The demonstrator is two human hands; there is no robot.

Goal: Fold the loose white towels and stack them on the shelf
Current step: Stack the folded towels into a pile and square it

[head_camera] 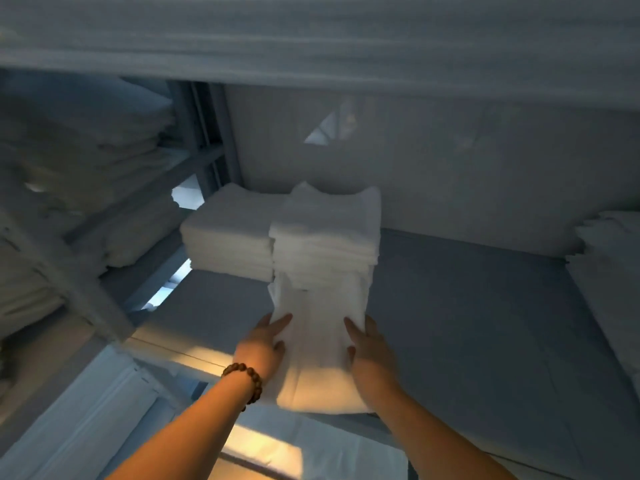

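A folded white towel [320, 341] lies lengthwise on the grey shelf board [467, 323], its far end against a tall stack of folded white towels [325, 237]. My left hand [265, 344], with a bead bracelet at the wrist, presses flat on the towel's left edge. My right hand [369, 348] lies flat on its right edge. Both hands have straight fingers resting on the cloth, thumbs tucked at the sides. A second, lower stack of folded towels [230, 237] stands just left of the tall one.
A blue-grey metal upright [204, 133] bounds the shelf on the left, with more piled linen [86, 150] beyond it. Another white pile [609, 271] sits at the shelf's right end. The upper shelf [311, 39] hangs low overhead. White cloth [311, 448] lies below the shelf edge.
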